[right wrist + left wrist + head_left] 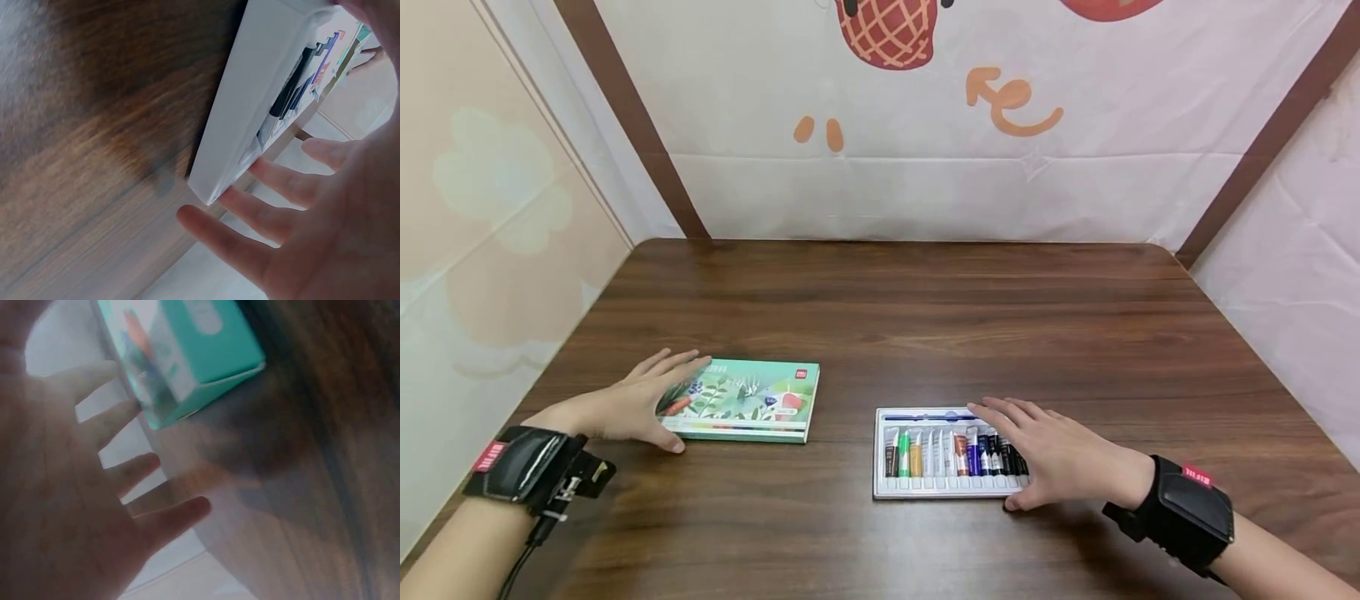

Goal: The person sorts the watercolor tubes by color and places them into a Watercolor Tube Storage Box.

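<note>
A flat green cardboard box [760, 396] with a plant design lies at the left of the table. My left hand [632, 404] is at its left end, fingers spread and nearly straight. In the left wrist view the box's green end [222, 347] stands beside the palm. To the right lies a white tray [877, 467] holding several paint tubes [940, 454] in a row and a thin blue brush [925, 417]. My right hand [1060, 454] reaches over the tray's right end with extended fingers. Whether either hand's fingertips touch is hard to tell.
Both things rest on a dark brown wooden table [850, 317] with rounded far corners. A pale printed cloth [745, 200] hangs behind it, with more cloth at both sides. Each wrist wears a black camera band; a cable [523, 562] trails from the left one.
</note>
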`<state>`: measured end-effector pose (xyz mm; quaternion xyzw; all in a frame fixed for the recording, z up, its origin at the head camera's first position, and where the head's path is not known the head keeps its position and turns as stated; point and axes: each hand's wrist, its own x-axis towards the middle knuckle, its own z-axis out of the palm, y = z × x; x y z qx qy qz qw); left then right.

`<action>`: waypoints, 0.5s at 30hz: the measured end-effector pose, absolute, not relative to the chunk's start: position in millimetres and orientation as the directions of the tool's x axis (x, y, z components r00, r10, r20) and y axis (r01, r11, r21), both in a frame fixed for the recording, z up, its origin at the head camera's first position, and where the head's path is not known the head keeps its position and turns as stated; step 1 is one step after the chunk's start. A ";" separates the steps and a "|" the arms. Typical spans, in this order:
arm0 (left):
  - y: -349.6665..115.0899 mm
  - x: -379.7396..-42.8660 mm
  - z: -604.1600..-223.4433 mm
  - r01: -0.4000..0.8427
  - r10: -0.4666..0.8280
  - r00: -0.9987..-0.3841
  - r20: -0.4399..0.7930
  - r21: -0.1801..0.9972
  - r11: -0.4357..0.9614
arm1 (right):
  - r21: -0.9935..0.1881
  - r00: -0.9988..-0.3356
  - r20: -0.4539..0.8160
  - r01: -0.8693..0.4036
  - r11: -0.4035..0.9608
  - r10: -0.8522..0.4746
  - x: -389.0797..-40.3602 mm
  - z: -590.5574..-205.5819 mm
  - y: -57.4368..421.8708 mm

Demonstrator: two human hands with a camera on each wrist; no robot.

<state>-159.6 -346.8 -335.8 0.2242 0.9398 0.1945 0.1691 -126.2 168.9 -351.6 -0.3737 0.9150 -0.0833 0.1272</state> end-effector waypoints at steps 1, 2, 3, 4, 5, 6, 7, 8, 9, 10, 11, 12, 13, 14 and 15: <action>-347.2 -159.1 -336.2 0.351 0.486 -0.843 -0.230 0.451 0.821 | -0.249 -0.684 -0.171 -0.666 0.703 -0.709 -127.5 -352.0 168.4; -347.1 -158.9 -336.3 0.350 0.484 -0.845 -0.226 0.451 0.821 | -0.253 -0.679 -0.168 -0.671 0.697 -0.715 -128.7 -352.0 167.9; -346.9 -158.8 -336.0 0.345 0.477 -0.849 -0.225 0.447 0.825 | -0.254 -0.675 -0.164 -0.676 0.692 -0.720 -130.1 -351.8 167.4; -346.3 -158.9 -335.3 0.343 0.474 -0.852 -0.223 0.446 0.827 | -0.257 -0.672 -0.160 -0.679 0.688 -0.723 -131.6 -351.6 166.7; -345.6 -159.3 -334.6 0.341 0.471 -0.854 -0.222 0.446 0.828 | -0.259 -0.669 -0.156 -0.682 0.684 -0.727 -133.0 -351.5 165.9; -344.4 -159.4 -334.1 0.339 0.471 -0.854 -0.221 0.449 0.827 | -0.262 -0.666 -0.156 -0.685 0.680 -0.730 -134.0 -351.4 165.4; -343.0 -159.5 -333.4 0.342 0.475 -0.852 -0.219 0.454 0.823 | -0.269 -0.663 -0.154 -0.685 0.677 -0.732 -134.9 -351.2 164.8; -341.6 -159.7 -333.0 0.343 0.478 -0.850 -0.220 0.457 0.821 | -0.273 -0.662 -0.155 -0.685 0.676 -0.733 -135.7 -351.1 164.2; -340.2 -159.9 -332.6 0.340 0.478 -0.850 -0.223 0.460 0.820 | -0.277 -0.663 -0.157 -0.682 0.677 -0.732 -136.3 -351.3 163.4; -338.8 -160.0 -332.3 0.341 0.482 -0.847 -0.224 0.466 0.817 | -0.277 -0.663 -0.158 -0.681 0.678 -0.732 -136.7 -351.4 162.6; -337.5 -160.2 -332.1 0.342 0.485 -0.845 -0.224 0.471 0.813 | -0.274 -0.663 -0.160 -0.682 0.678 -0.731 -136.9 -351.7 161.9; -336.1 -160.3 -332.0 0.346 0.488 -0.844 -0.222 0.472 0.811 | -0.270 -0.664 -0.159 -0.682 0.679 -0.730 -137.2 -352.0 161.3; -334.8 -160.5 -332.0 0.348 0.491 -0.843 -0.221 0.471 0.810 | -0.261 -0.670 -0.153 -0.682 0.683 -0.727 -137.4 -352.7 160.4; -333.5 -160.7 -332.0 0.351 0.492 -0.842 -0.221 0.468 0.811 | -0.250 -0.674 -0.146 -0.683 0.686 -0.724 -137.6 -353.3 159.5; -332.0 -160.7 -331.6 0.352 0.492 -0.842 -0.221 0.465 0.812 | -0.239 -0.678 -0.135 -0.685 0.688 -0.723 -137.8 -353.8 158.7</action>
